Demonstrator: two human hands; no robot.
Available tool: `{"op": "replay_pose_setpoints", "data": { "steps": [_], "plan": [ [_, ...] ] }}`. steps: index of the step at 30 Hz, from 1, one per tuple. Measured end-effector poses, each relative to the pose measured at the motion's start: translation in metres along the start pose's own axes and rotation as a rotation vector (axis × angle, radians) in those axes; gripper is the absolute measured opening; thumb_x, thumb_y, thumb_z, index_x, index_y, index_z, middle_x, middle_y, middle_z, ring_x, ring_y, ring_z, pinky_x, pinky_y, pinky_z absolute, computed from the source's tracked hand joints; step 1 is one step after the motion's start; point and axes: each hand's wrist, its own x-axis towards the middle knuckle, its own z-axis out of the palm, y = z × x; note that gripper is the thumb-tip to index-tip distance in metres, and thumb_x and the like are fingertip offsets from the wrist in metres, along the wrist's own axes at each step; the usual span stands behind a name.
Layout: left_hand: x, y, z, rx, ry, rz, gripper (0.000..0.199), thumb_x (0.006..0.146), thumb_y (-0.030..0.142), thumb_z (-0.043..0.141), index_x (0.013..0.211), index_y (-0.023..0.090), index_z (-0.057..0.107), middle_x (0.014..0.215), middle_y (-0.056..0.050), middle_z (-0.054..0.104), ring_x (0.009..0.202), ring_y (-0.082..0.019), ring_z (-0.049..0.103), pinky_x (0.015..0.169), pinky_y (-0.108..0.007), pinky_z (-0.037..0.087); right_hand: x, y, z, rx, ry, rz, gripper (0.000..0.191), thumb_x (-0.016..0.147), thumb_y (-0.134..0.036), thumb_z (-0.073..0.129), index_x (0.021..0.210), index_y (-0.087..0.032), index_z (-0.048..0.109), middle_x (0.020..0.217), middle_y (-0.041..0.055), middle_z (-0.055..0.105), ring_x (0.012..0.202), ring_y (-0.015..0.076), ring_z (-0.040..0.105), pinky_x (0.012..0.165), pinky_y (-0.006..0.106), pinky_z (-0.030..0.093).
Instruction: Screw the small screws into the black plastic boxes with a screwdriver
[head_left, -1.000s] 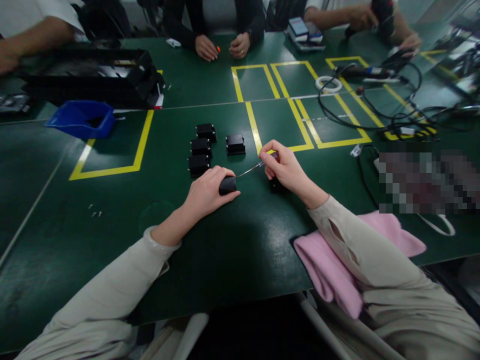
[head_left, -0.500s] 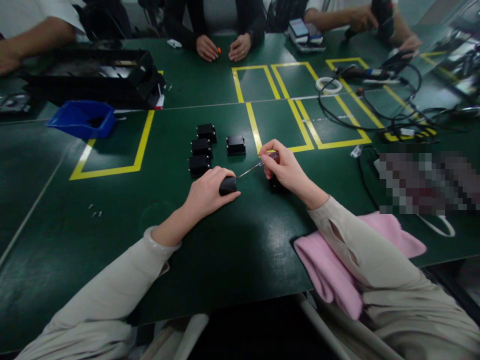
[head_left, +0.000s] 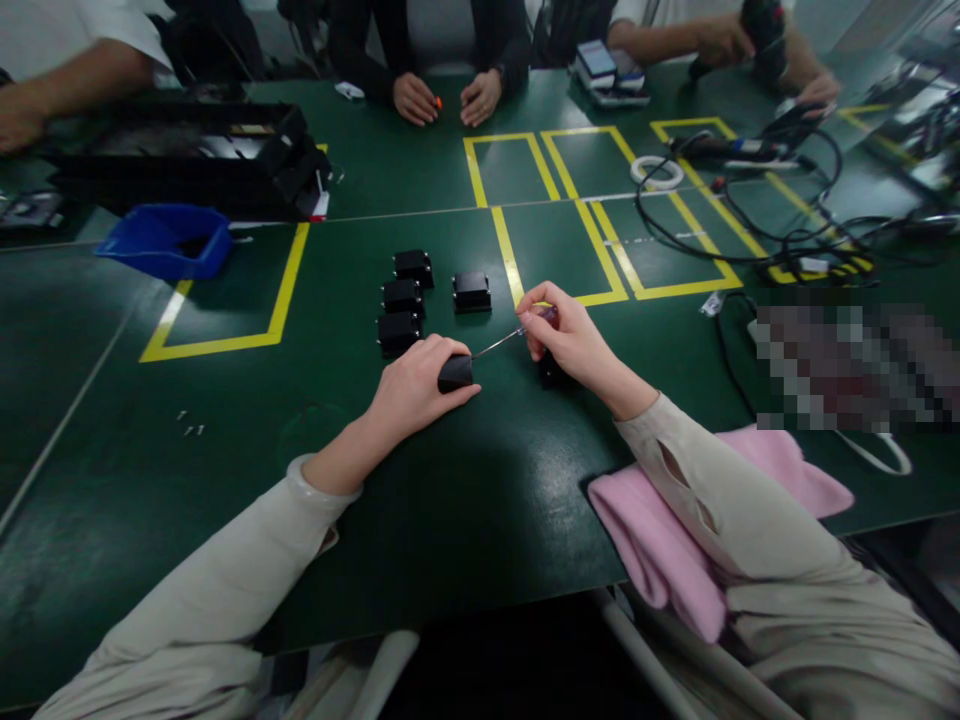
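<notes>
My left hand (head_left: 418, 388) grips a small black box (head_left: 456, 373) on the green table, with its fingers over the far side and the thumb along the near side. In my right hand (head_left: 562, 330) is a screwdriver (head_left: 498, 343), pinched by its handle. Its thin shaft slants down leftward, and the tip meets the box's upper right edge. Another black box (head_left: 550, 370) lies partly hidden under my right hand. Beyond my left hand, black boxes with small shiny ends stand in a column, the middle one (head_left: 403, 297) among them. One more black box (head_left: 472, 291) sits to their right.
Small screws (head_left: 190, 430) lie at left. A blue scoop-shaped bin (head_left: 169, 240) stands before black trays (head_left: 187, 185). Right are a pink cloth (head_left: 660, 540), black cables (head_left: 757, 235) and a white ring (head_left: 657, 172). Across the table, a co-worker's hands (head_left: 414, 98) rest; other people work beside them.
Both hands, the held box and the screwdriver stay almost in the same place. At the upper left, a co-worker's arm has shifted slightly.
</notes>
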Motion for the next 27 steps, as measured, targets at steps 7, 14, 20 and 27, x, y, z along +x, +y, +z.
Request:
{"op": "replay_pose_setpoints", "data": {
  "steps": [7,14,20,27],
  "plan": [
    [-0.0002,-0.0004,-0.0006,0.016,-0.008,0.009,0.035,0.095,0.048,0.071,0.117,0.022,0.061,0.117,-0.009,0.07,0.108,-0.03,0.068,0.092,-0.043,0.055,0.0006,0.0004,0.0007,0.024,-0.015,0.024,0.03,0.1,-0.047,0.068,0.093,-0.023,0.051,0.049,-0.0122,0.047,0.042,0.0091,0.05,0.046,0.023,0.039],
    [-0.0003,-0.0018,0.0005,0.0,-0.001,0.009,0.036,0.095,0.049,0.071,0.117,0.023,0.061,0.117,-0.009,0.07,0.108,-0.03,0.067,0.091,-0.044,0.055,-0.0012,-0.0023,-0.0025,-0.005,-0.03,-0.01,0.012,0.097,-0.026,0.064,0.099,-0.022,0.053,0.057,-0.0099,0.056,0.048,0.0088,0.055,0.053,0.024,0.041],
    [0.0001,-0.0006,-0.0009,-0.003,-0.012,0.007,0.034,0.095,0.047,0.071,0.117,0.023,0.062,0.118,-0.01,0.07,0.11,-0.031,0.068,0.094,-0.044,0.055,0.0004,-0.0006,-0.0001,0.007,-0.014,0.028,0.028,0.1,-0.045,0.067,0.092,-0.022,0.053,0.048,-0.0121,0.044,0.042,0.0093,0.051,0.046,0.024,0.036],
    [-0.0003,-0.0007,-0.0009,-0.005,-0.006,0.012,0.034,0.095,0.047,0.071,0.116,0.022,0.061,0.118,-0.01,0.07,0.111,-0.031,0.068,0.093,-0.044,0.055,0.0004,-0.0001,-0.0004,0.024,-0.013,-0.001,0.022,0.098,-0.035,0.069,0.097,-0.023,0.05,0.055,-0.0109,0.053,0.046,0.0087,0.054,0.049,0.022,0.039]
  ]
}}
